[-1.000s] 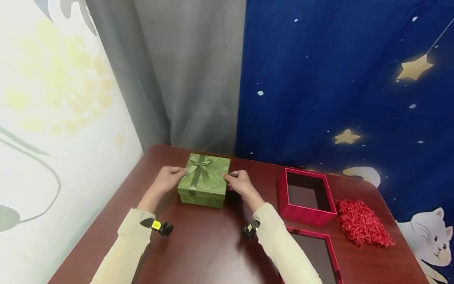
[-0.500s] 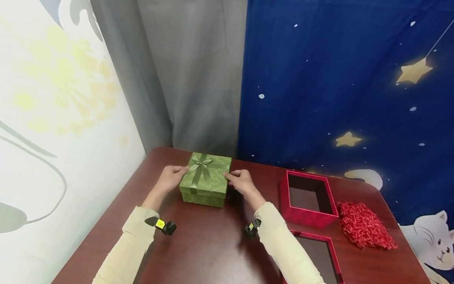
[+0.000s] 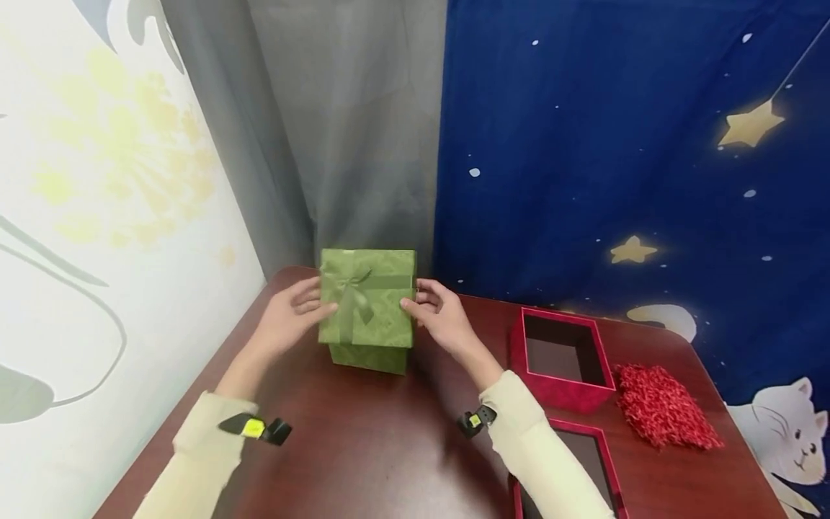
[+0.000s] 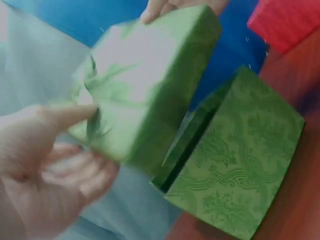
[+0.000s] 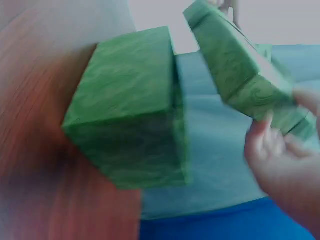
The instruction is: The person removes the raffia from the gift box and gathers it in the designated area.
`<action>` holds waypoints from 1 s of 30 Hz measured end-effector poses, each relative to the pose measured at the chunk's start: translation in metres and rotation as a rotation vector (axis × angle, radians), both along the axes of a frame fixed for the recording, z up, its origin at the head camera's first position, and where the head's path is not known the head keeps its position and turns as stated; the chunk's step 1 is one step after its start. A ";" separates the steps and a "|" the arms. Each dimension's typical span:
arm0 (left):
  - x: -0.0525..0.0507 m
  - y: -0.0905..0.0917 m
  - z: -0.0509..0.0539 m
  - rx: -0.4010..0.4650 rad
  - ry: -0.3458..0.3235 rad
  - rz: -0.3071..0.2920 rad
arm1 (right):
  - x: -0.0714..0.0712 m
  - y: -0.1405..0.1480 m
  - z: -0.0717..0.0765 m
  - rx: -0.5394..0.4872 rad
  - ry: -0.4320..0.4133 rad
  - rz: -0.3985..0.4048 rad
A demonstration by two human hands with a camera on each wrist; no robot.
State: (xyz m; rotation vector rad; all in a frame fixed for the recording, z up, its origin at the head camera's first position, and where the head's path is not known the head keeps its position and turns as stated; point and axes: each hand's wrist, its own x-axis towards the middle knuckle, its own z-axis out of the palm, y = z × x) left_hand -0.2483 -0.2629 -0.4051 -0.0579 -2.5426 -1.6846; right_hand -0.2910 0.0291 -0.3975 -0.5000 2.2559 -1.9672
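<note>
Head view: left hand [image 3: 284, 317] and right hand [image 3: 446, 317] pinch the green lid [image 3: 382, 306] with half-curled fingers at 9 and 3 o'clock, probably balancing it above its box [image 3: 368, 357].

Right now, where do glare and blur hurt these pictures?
Left wrist: glare whitens the top of the green lid, which is blurred like the left hand, though the green box shows its pattern clearly; right wrist: box and right hand are blurred; head: the white backdrop looks washed out.
</note>
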 end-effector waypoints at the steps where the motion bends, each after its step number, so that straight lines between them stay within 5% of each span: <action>1: 0.011 -0.003 0.004 0.009 0.001 -0.008 | 0.005 0.003 0.006 -0.020 0.030 0.065; 3: 0.034 -0.009 0.012 -0.008 0.020 -0.026 | 0.018 0.011 0.018 -0.020 0.092 0.197; 6: 0.068 -0.017 0.017 -0.172 0.155 -0.092 | 0.036 0.023 0.028 0.110 0.258 0.379; 9: 0.090 -0.020 0.015 -0.426 0.462 -0.271 | 0.054 0.030 0.027 0.350 0.498 0.544; 12: 0.098 -0.016 0.003 -0.657 0.813 -0.436 | 0.072 0.033 0.015 0.604 0.804 0.617; 15: 0.098 -0.009 -0.021 -0.819 1.011 -0.496 | 0.085 0.035 -0.001 0.799 0.996 0.603; 17: 0.096 -0.006 -0.040 -0.879 1.045 -0.513 | 0.089 0.033 -0.015 0.890 1.076 0.588; 22: 0.099 -0.007 -0.078 -0.918 0.987 -0.558 | 0.095 0.020 -0.049 1.019 1.137 0.640; 30: 0.115 -0.006 -0.100 -0.939 0.881 -0.549 | 0.100 0.013 -0.074 1.029 1.117 0.692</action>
